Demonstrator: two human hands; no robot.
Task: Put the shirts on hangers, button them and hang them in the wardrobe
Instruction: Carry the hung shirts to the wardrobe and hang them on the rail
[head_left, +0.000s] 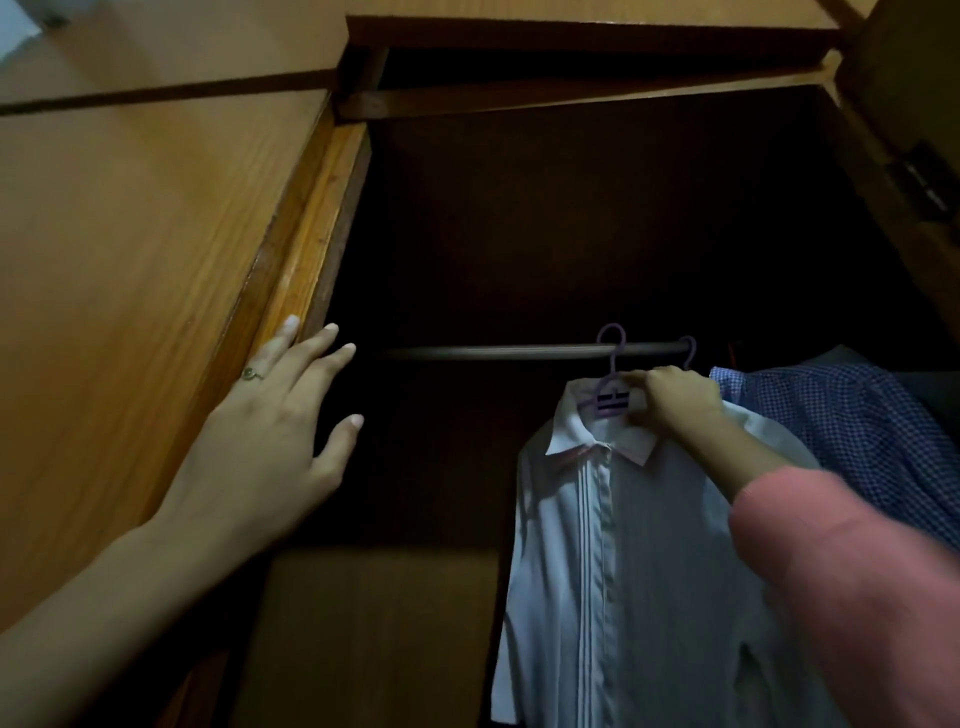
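A white buttoned shirt (623, 545) hangs on a purple hanger (610, 374) whose hook sits over the wardrobe rail (493, 352). My right hand (675, 397) is closed on the hanger's shoulder just under the hook, at the shirt's collar. My left hand (280, 421) is spread open with a ring on one finger, its fingertips against the edge of the wooden wardrobe door (291, 244). A blue checked shirt (852, 431) hangs to the right of the white one on a second purple hook (688, 345).
The wardrobe interior is dark, with bare rail to the left of the white shirt. A wooden shelf or panel (374, 623) lies below. The right door with a hinge (919, 182) stands at the upper right.
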